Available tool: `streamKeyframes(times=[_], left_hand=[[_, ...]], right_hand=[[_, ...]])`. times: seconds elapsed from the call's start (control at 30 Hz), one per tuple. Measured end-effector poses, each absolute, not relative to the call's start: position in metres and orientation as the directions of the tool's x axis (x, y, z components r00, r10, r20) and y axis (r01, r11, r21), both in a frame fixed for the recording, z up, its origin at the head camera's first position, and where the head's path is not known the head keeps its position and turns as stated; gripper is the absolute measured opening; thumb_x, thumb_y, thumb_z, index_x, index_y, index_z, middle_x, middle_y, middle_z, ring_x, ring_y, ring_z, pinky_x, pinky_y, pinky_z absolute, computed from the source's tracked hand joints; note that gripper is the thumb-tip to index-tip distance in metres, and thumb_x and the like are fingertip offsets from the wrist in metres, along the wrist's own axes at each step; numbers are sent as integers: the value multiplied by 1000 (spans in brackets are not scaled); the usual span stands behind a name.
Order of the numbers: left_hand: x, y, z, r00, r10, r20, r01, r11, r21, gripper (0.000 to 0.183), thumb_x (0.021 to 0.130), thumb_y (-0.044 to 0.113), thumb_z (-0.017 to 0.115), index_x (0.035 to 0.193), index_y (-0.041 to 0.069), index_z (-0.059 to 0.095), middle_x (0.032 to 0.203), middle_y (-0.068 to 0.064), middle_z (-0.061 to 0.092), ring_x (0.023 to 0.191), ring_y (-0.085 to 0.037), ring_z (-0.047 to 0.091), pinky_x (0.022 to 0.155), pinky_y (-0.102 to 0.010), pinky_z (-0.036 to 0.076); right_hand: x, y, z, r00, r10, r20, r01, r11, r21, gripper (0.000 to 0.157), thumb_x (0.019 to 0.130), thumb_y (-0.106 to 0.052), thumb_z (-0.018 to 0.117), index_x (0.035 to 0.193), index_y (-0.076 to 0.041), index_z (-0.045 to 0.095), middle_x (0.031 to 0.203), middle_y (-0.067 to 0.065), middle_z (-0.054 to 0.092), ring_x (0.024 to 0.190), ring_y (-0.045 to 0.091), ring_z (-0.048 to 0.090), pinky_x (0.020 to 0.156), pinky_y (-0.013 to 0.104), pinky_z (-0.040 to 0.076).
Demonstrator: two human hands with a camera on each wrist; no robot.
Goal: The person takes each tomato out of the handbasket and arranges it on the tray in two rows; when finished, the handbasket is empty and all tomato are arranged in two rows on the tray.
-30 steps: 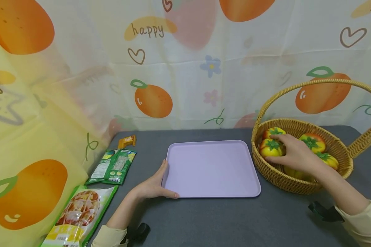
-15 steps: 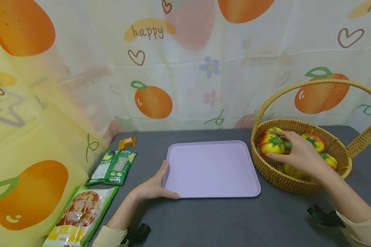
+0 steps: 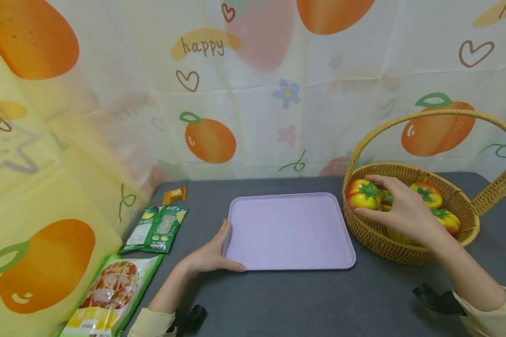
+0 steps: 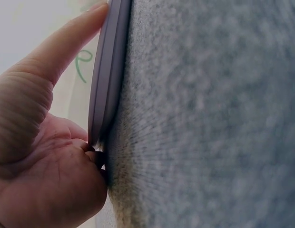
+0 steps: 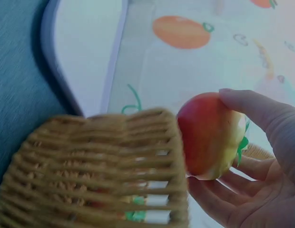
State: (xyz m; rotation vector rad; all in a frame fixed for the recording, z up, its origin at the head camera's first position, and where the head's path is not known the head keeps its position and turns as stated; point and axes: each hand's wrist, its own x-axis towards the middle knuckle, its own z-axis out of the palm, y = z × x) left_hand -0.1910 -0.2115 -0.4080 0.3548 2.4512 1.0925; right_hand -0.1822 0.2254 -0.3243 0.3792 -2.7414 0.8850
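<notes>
My right hand holds a red-and-yellow tomato with a green calyx, close over the left rim of the wicker basket. In the right wrist view, thumb and fingers hold the tomato from opposite sides, beside the woven basket wall. Other tomatoes lie in the basket, partly hidden by this hand. My left hand rests at the near left corner of the lilac tray, thumb along its front edge, fingers along its left side. The left wrist view shows the thumb touching the rim.
A green snack packet, a small orange-brown wrapped piece and a large white-and-green food bag lie on the grey table at the left. The basket's tall handle arches above it. A fruit-print cloth hangs behind.
The right hand has closed on the tomato and moved it slightly left and up, toward the basket's left rim. The left hand and tray stay in place.
</notes>
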Motion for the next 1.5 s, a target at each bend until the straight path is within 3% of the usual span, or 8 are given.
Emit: streamKeyframes(times=[0.13,0.37,0.63,1.0,1.5], left_hand=[[-192,-213,-411,-876,402,-268,83,672,736,127,74,44,84,156,8,-6,161,-12,-16,147,-28,-8,116,-54,8],[-191,-212,-410,-877,401,-264,90,677,730,128,73,44,84,155,7,-7,161,-13,-17,147,-30,-9,115,-55,7],[-190,-212,-408,-880,395,-264,84,677,731,129,72,44,85,155,8,-7,161,-11,-17,147,-30,-9,115,-55,7],[-191,-212,-411,-884,389,-259,80,672,736,129,72,44,86,156,8,-6,161,-12,-16,147,-30,-9,115,-55,7],[-189,-211,-409,-887,374,-270,67,684,727,128,72,44,86,156,9,-4,162,-10,-15,147,-32,-7,115,-56,8]], right_hand=[[-181,213,-321,-929,-192,318,-343,771,-537,78,80,-48,78,139,-8,48,130,16,52,105,32,53,78,49,46],[-188,191,-323,-920,-249,301,-386,704,-596,76,81,-40,80,139,-3,47,127,18,51,105,31,54,86,51,52],[-198,166,-330,-914,-288,285,-404,707,-581,78,79,-43,80,140,-6,48,133,20,52,103,32,54,82,50,49],[-221,131,-347,-898,-321,300,-438,609,-661,72,77,-26,85,136,-2,50,130,19,52,111,32,55,89,47,52],[-244,81,-365,-866,-392,310,-491,547,-678,74,75,-23,85,136,1,51,133,18,53,112,30,55,92,47,49]])
